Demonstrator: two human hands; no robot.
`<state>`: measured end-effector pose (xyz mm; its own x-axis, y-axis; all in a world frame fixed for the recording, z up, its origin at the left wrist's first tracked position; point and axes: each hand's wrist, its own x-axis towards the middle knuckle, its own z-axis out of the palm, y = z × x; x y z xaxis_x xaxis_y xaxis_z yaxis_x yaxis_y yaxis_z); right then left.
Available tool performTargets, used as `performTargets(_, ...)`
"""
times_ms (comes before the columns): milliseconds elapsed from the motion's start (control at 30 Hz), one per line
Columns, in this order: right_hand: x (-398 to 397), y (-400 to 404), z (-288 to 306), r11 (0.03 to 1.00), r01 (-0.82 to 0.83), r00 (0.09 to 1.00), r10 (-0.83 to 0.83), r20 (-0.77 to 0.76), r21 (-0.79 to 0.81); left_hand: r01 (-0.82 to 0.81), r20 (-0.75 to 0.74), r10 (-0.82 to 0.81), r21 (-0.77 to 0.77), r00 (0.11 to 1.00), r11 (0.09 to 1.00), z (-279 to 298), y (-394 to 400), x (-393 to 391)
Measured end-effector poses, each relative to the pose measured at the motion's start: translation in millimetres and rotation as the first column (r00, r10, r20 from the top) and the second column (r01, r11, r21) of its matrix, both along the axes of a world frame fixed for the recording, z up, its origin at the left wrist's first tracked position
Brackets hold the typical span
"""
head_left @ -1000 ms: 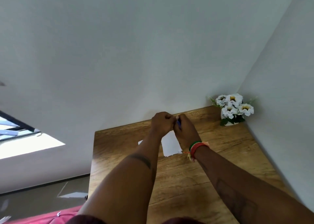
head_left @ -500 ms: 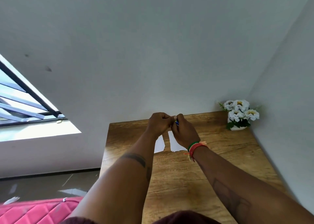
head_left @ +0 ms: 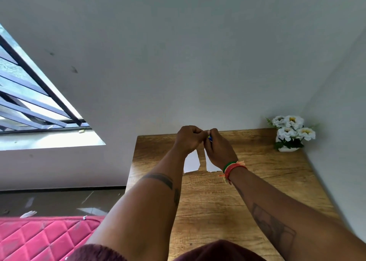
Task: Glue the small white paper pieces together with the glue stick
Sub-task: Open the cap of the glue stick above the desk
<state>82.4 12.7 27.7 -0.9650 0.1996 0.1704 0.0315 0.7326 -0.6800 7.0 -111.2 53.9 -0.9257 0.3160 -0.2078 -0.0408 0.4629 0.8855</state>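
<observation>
Glue stick (head_left: 210, 138), blue sliver only, sits pinched between both hands above the surface's (head_left: 257, 181) far edge. Right hand (head_left: 218, 148) grips the body; left hand (head_left: 189, 140) closes fingertips on its end: uncapping or twisting, I judge. Two paper pieces (head_left: 191, 163) lie beneath, apart, unglued. Next: expose glue, swipe one piece.

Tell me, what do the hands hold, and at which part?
Both hands pinch a small blue thing, likely the glue stick; fingers hide where exactly.
</observation>
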Motion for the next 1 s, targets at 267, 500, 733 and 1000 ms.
performTargets(267,-5,5,-2,1.000,-0.027,1.000,0.026,0.011,0.013,-0.015,0.004,0.015,-0.037,1.000,0.999,6,2,1)
performTargets(500,-6,10,0,0.999,-0.025,1.000,0.025,0.004,0.032,-0.003,0.014,0.003,-0.012,1.000,1.000,13,3,-2)
performTargets(733,-4,14,-5,0.996,-0.064,0.997,0.066,0.042,-0.056,-0.052,0.024,0.051,0.045,0.998,0.998,17,-2,-1)
performTargets(1000,-4,-16,-21,0.979,-0.025,0.997,0.039,0.062,-0.202,-0.265,-0.158,0.234,-0.217,0.959,0.940,-21,-66,-7)
